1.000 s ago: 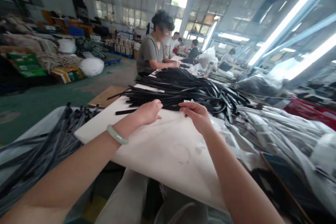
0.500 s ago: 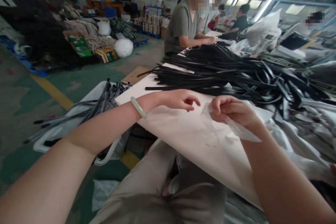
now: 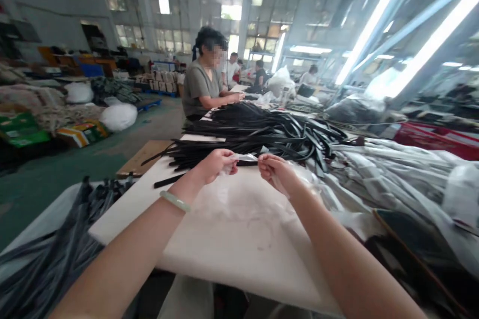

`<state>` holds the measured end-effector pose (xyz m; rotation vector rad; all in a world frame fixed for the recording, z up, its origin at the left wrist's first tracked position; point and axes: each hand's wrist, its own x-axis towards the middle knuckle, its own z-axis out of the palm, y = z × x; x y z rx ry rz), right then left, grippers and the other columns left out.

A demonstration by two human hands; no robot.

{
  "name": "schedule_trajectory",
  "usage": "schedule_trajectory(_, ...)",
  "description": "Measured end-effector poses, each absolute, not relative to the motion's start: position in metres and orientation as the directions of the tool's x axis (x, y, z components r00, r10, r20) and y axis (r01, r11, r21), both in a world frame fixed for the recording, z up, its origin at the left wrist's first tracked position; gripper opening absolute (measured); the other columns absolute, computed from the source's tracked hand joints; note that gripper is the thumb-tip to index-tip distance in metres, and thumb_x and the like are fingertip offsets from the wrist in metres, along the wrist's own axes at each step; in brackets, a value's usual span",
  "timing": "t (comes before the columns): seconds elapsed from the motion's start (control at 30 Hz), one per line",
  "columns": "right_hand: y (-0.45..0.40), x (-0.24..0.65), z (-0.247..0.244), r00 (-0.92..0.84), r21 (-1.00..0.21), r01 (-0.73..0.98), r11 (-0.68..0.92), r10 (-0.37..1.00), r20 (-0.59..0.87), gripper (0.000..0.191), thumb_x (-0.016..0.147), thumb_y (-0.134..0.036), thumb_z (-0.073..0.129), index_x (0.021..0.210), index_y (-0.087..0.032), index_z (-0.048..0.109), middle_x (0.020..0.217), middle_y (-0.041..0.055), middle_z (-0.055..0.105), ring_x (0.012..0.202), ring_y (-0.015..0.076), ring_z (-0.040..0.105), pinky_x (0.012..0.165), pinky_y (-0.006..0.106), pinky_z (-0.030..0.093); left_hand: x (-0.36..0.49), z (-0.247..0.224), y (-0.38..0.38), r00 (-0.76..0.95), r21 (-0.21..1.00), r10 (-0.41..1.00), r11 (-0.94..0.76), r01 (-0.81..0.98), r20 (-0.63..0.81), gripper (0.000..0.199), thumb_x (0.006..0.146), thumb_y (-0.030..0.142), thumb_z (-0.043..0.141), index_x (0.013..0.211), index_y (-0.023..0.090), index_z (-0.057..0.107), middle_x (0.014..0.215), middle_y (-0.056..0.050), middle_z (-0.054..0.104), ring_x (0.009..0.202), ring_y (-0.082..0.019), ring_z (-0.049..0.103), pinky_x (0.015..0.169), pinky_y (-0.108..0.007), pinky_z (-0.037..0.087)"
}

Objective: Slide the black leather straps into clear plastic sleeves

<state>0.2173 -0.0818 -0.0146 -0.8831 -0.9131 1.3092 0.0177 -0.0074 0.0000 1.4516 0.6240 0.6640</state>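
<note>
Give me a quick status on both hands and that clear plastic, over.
Left hand and right hand both pinching clear plastic film. Film held just above the white board. Pile of black strips just beyond the hands.

Clear plastic film (image 3: 245,158), possibly a bag: thin, crumpled, gathered into narrow band, lower folds loose.
</note>
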Motion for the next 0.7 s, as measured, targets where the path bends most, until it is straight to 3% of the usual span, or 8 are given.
schedule_trajectory(0.2,-0.063,0.248,-0.022,0.436,-0.846,-0.447,0.291,0.896,0.078,0.019,0.061,-0.018,0.063,0.078,-0.017,0.054,0.052,-0.0088,0.041,0.036,0.0019,0.024,0.033,0.014,0.016,-0.004,-0.008,0.033,0.589,0.998,0.806,0.035,0.051,-0.058,0.030,0.066,0.039,0.076,0.072,0.010,0.068,0.044,0.006,0.043,0.038,-0.004,0.035,0.038,-0.017,0.028)
schedule_trajectory(0.43,-0.053,0.285,-0.038,0.746,-0.817,-0.389,0.427,0.666,-0.007,0.020,0.061,-0.019,0.056,0.079,-0.020,0.048,0.054,-0.0083,0.044,0.035,0.0025,0.026,0.032,0.014,0.018,-0.038,0.003,0.054,0.435,0.994,0.895,0.100,0.033,-0.104,0.038,0.063,0.043,0.078,0.077,0.012,0.062,0.051,0.008,0.037,0.041,-0.003,0.032,0.041,-0.016,0.033)
schedule_trajectory(0.57,-0.050,0.283,-0.042,0.734,-0.852,-0.346,0.393,0.679,0.016,0.014,0.065,-0.023,0.055,0.075,-0.020,0.047,0.052,-0.0080,0.045,0.034,0.0029,0.027,0.031,0.015,0.016,-0.040,0.001,0.061,0.267,0.999,0.963,0.040,0.022,-0.044,0.039,0.065,0.048,0.073,0.069,0.016,0.051,0.051,0.011,0.029,0.039,-0.002,0.024,0.036,-0.015,0.021)
schedule_trajectory(0.63,-0.054,0.279,-0.037,0.637,-0.881,-0.343,0.326,0.770,0.037,0.009,0.066,-0.022,0.055,0.072,-0.019,0.049,0.047,-0.0088,0.043,0.033,0.0029,0.027,0.031,0.014,0.014,-0.043,0.000,0.063,0.145,0.999,0.989,-0.020,0.046,0.013,0.038,0.071,0.053,0.064,0.069,0.018,0.049,0.050,0.012,0.025,0.037,-0.004,0.019,0.035,-0.016,0.014)
schedule_trajectory(0.7,-0.065,0.272,-0.027,0.457,-0.918,-0.338,0.207,0.889,0.032,0.009,0.063,-0.018,0.060,0.068,-0.017,0.053,0.041,-0.0091,0.041,0.030,0.0031,0.027,0.030,0.014,0.013,-0.048,0.000,0.065,0.001,0.989,0.993,-0.114,0.097,0.114,0.036,0.076,0.053,0.056,0.076,0.018,0.052,0.049,0.011,0.026,0.036,-0.005,0.020,0.035,-0.017,0.015)
